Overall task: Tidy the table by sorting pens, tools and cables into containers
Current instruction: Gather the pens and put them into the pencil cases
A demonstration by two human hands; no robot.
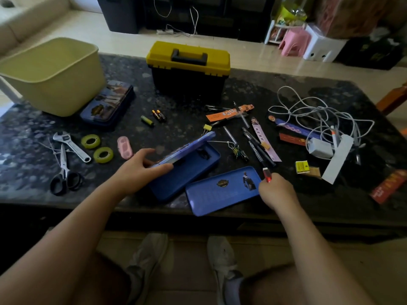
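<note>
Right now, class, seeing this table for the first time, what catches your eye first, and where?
The yellow-lidded toolbox stands closed at the far middle of the table, a big pale green tub to its left. Near the front edge the left hand grips an open blue pencil case while the right hand holds a red-tipped pen; white cables sprawl tangled on the right.

Nothing reads cleanly here: the pale bookmark (265, 142) carries a column of Chinese characters and the orange paper strip (229, 112) shows boxed ones, all too blurred. The emblems on the blue tin lid (220, 190) and the closed tin (108, 104), and the print on the small yellow box (301, 167), are illegible too.
</note>
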